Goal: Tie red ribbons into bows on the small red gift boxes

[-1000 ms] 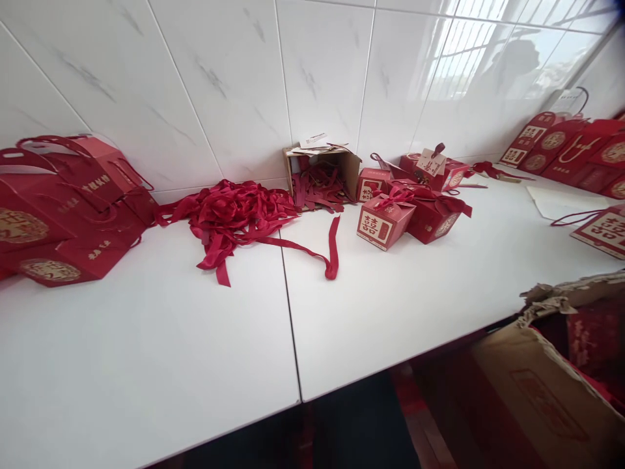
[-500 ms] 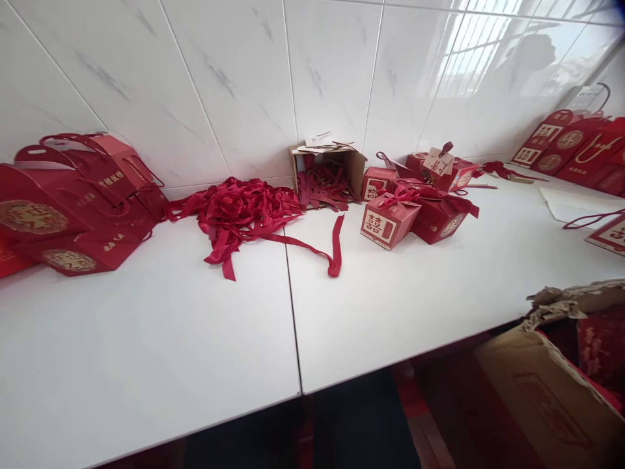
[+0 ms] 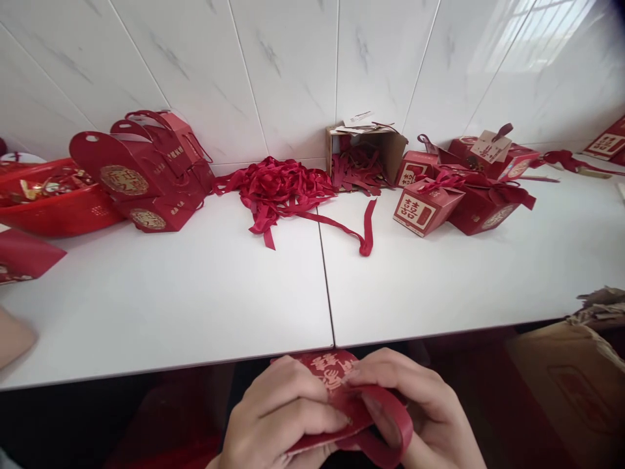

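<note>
Below the table's front edge, my left hand point(image 3: 276, 417) and my right hand point(image 3: 422, 410) both grip a flat red paper gift box point(image 3: 336, 391) with gold characters; its curved handle flap bends over my right fingers. Both hands have their fingers closed on it. On the white table point(image 3: 195, 293) behind lie a heap of red ribbons point(image 3: 280, 192) with one strand trailing right, and a folded small red box point(image 3: 424, 207) tied with a ribbon.
Red gift bags point(image 3: 141, 172) and a red tray point(image 3: 53, 202) sit at the left. An open cardboard box point(image 3: 366, 159) of red strips stands against the tiled wall. More red boxes point(image 3: 483, 189) lie at the right. A torn carton point(image 3: 581, 365) is at lower right. A blurred skin-coloured shape point(image 3: 14, 339) shows at the left edge.
The view has swung left and down. My two hands have come into view at the bottom, holding a flat red box; no hands were visible earlier.
</note>
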### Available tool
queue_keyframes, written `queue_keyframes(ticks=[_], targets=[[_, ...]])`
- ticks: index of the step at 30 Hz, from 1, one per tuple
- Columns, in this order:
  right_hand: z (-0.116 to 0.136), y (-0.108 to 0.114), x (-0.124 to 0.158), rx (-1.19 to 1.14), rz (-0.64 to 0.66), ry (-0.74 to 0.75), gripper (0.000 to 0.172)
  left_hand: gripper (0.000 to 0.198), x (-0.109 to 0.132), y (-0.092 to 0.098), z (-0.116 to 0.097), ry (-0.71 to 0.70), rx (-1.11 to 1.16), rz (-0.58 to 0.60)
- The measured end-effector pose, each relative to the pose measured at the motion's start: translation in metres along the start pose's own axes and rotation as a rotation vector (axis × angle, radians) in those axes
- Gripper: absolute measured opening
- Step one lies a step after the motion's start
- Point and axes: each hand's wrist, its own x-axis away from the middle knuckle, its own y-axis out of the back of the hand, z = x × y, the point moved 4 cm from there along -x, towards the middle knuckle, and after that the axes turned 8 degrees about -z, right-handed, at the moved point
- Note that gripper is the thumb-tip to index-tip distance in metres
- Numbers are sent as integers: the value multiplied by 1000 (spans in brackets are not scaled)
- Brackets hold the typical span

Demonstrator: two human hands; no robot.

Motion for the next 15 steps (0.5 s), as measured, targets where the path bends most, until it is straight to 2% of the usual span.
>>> queue_keyframes(ticks=[4,15], targets=[[2,-4,1,-25,16,-12,26,14,-8,1,-6,-38,-17,15],[1,-13,5,-96,49,-19,24,13,-5,8,2,-30,6,9]])
